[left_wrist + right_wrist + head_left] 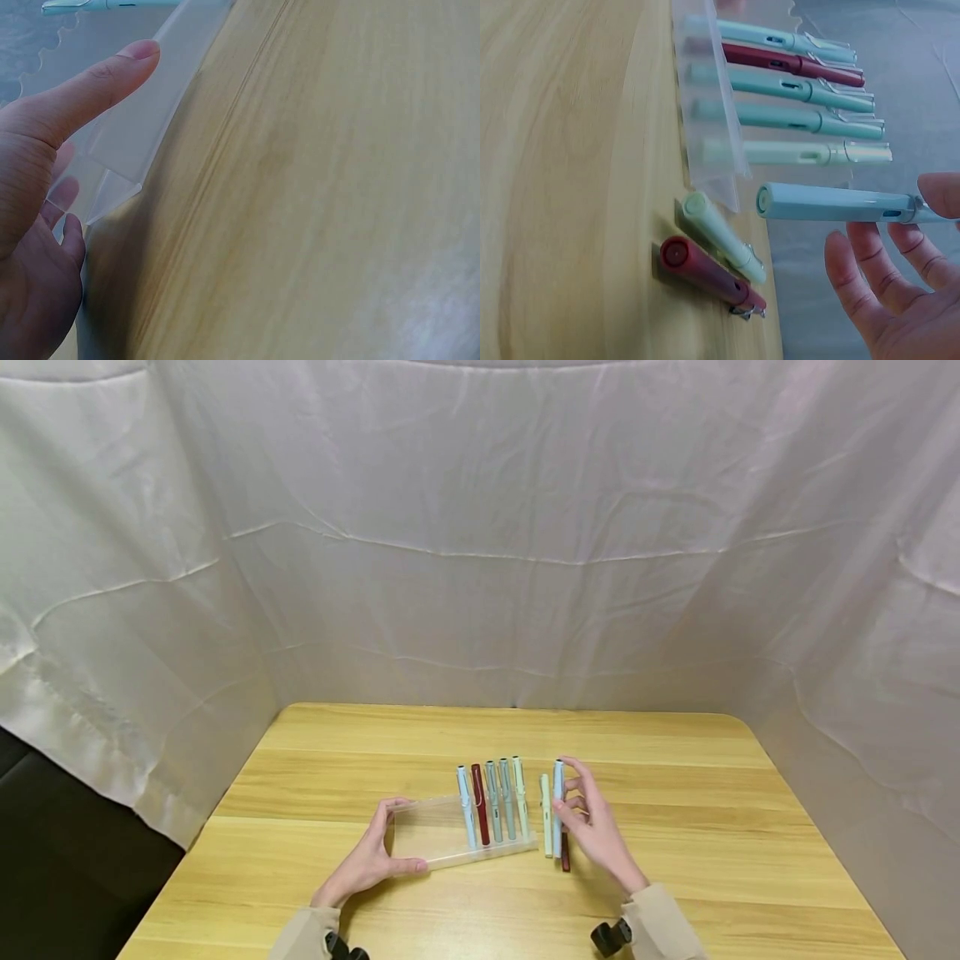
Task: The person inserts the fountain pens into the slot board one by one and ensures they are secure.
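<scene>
My left hand (372, 852) grips the left end of a clear plastic pen tray (427, 831), thumb on its front edge and fingers behind. Side by side in the tray's right part lie a light blue pen (466, 806), a dark red pen (480, 804), two grey-green pens (492, 802) and a pale green pen (521, 797). Right of the tray, my right hand (596, 827) pinches a second light blue pen (832, 203) near its clip, raised over the table. Below it, another pale green pen (724, 236) and another dark red pen (711, 277) lie on the wood.
The wooden table (300, 910) has rounded far corners. Pale cloth curtains (480, 610) hang behind it and along both sides. A black surface (60, 827) shows at the far left, beyond the table's edge.
</scene>
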`<state>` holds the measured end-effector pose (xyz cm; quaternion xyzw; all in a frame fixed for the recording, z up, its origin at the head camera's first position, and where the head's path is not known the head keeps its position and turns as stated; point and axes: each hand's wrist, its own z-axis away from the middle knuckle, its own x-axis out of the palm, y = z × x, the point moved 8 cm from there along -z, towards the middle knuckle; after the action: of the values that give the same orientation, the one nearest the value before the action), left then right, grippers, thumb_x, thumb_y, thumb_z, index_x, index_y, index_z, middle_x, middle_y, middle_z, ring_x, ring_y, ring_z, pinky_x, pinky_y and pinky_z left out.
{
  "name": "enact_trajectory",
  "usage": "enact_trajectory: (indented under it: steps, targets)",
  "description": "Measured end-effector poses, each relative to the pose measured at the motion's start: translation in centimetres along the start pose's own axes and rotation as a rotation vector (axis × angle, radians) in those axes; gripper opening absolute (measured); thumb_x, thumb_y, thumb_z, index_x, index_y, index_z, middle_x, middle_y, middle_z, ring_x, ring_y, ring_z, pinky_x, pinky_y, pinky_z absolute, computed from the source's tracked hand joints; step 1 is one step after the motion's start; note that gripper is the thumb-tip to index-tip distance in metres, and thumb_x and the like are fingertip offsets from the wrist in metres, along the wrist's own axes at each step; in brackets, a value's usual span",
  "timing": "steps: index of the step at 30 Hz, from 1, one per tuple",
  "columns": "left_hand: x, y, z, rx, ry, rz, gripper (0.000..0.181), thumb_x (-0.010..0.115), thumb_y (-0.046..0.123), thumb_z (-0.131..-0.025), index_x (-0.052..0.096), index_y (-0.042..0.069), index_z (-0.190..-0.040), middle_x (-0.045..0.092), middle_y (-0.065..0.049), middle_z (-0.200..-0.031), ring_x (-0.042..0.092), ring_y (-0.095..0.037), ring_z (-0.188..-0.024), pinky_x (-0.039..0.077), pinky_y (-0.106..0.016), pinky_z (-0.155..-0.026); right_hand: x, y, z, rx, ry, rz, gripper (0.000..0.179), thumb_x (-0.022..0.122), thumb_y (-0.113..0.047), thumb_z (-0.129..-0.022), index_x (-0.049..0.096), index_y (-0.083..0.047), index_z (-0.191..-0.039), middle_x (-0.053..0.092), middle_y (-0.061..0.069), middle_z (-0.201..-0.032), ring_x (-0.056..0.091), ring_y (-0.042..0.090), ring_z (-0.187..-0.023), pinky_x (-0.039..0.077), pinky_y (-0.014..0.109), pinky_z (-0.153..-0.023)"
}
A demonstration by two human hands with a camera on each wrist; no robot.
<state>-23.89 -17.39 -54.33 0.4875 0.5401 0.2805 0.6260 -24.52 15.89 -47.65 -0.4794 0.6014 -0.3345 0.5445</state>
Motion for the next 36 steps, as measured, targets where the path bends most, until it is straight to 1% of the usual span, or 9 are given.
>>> enact_trajectory:
  steps: [6, 12, 15, 19, 22, 24, 26, 32, 36]
  targets:
    - [0.0, 0.0, 0.0, -0.004, -0.001, -0.001, 0.096, 0.093, 0.023, -0.069, 0.034, 0.010, -0.143, 0.036, -0.019, -0.153, 0.022, -0.045, -0.151, 0.007, -0.066, -0.125, 0.6, -0.5, 0.0, -0.019, -0.028, -0.014, 0.064, 0.060, -0.002, -0.098, 0.034, -0.024, -0.152, 0.057, 0.021, -0.112, 0.065, 0.025, -0.083, 0.058, 0.027, -0.060]
    - [0.0, 0.1, 0.0, 0.001, -0.002, -0.003, 0.095, 0.092, 0.023, -0.070, 0.034, 0.009, -0.143, 0.036, -0.019, -0.153, 0.022, -0.044, -0.152, 0.007, -0.064, -0.126, 1.4, -1.3, -0.1, -0.056, -0.043, -0.014, 0.062, 0.060, -0.003, -0.098, 0.034, -0.023, -0.151, 0.056, 0.019, -0.109, 0.062, 0.019, -0.077, 0.051, 0.020, -0.057]
    - [0.0, 0.1, 0.0, 0.005, -0.002, -0.001, 0.095, 0.092, 0.023, -0.069, 0.034, 0.009, -0.143, 0.036, -0.019, -0.153, 0.022, -0.045, -0.151, 0.007, -0.065, -0.125, 1.8, -1.6, -0.2, -0.057, -0.043, -0.002, 0.064, 0.061, -0.002, -0.097, 0.035, -0.023, -0.152, 0.057, 0.019, -0.110, 0.062, 0.017, -0.077, 0.052, 0.019, -0.058]
    - [0.0, 0.1, 0.1, 0.015, -0.003, -0.006, 0.096, 0.092, 0.023, -0.070, 0.033, 0.008, -0.143, 0.036, -0.020, -0.152, 0.024, -0.045, -0.150, 0.008, -0.065, -0.125, 2.4, -1.9, -0.3, -0.073, -0.060, -0.016, 0.063, 0.062, -0.004, -0.097, 0.035, -0.022, -0.151, 0.057, 0.021, -0.112, 0.065, 0.022, -0.080, 0.058, 0.026, -0.061]
    - [0.1, 0.1, 0.1, 0.020, -0.005, -0.008, 0.096, 0.092, 0.023, -0.070, 0.033, 0.007, -0.143, 0.036, -0.021, -0.152, 0.023, -0.045, -0.150, 0.008, -0.066, -0.125, 2.8, -2.1, -0.4, -0.073, -0.066, -0.020, 0.063, 0.063, -0.006, -0.097, 0.035, -0.022, -0.152, 0.057, 0.020, -0.113, 0.067, 0.025, -0.083, 0.062, 0.032, -0.066]
    - [0.1, 0.2, 0.1, 0.021, -0.005, -0.006, 0.096, 0.092, 0.023, -0.070, 0.033, 0.006, -0.144, 0.035, -0.021, -0.153, 0.023, -0.046, -0.150, 0.008, -0.067, -0.124, 3.0, -2.3, -0.4, -0.070, -0.065, -0.012, 0.063, 0.064, -0.009, -0.097, 0.035, -0.023, -0.152, 0.057, 0.019, -0.114, 0.067, 0.025, -0.084, 0.063, 0.033, -0.069]
    - [0.1, 0.2, 0.1, 0.020, -0.007, -0.004, 0.096, 0.092, 0.022, -0.070, 0.033, 0.006, -0.144, 0.035, -0.021, -0.153, 0.022, -0.047, -0.151, 0.007, -0.068, -0.124, 3.2, -2.6, -0.5, -0.076, -0.063, -0.004, 0.064, 0.065, -0.009, -0.096, 0.035, -0.021, -0.152, 0.058, 0.018, -0.114, 0.068, 0.024, -0.084, 0.062, 0.029, -0.071]
    - [0.1, 0.1, 0.1, 0.013, -0.007, 0.004, 0.096, 0.092, 0.022, -0.069, 0.033, 0.008, -0.143, 0.034, -0.020, -0.153, 0.021, -0.046, -0.151, 0.006, -0.067, -0.125, 3.9, -3.6, -0.7, -0.112, -0.076, -0.011, 0.064, 0.065, -0.009, -0.097, 0.035, -0.015, -0.152, 0.058, 0.018, -0.115, 0.070, 0.032, -0.084, 0.059, 0.022, -0.069]
    - [0.1, 0.1, 0.1, 0.012, -0.009, 0.009, 0.096, 0.092, 0.021, -0.069, 0.033, 0.008, -0.143, 0.034, -0.020, -0.153, 0.021, -0.045, -0.151, 0.006, -0.067, -0.125, 4.3, -3.8, -0.9, -0.118, -0.077, 0.001, 0.064, 0.066, -0.010, -0.096, 0.036, -0.018, -0.152, 0.059, 0.017, -0.114, 0.070, 0.026, -0.085, 0.058, 0.021, -0.072]
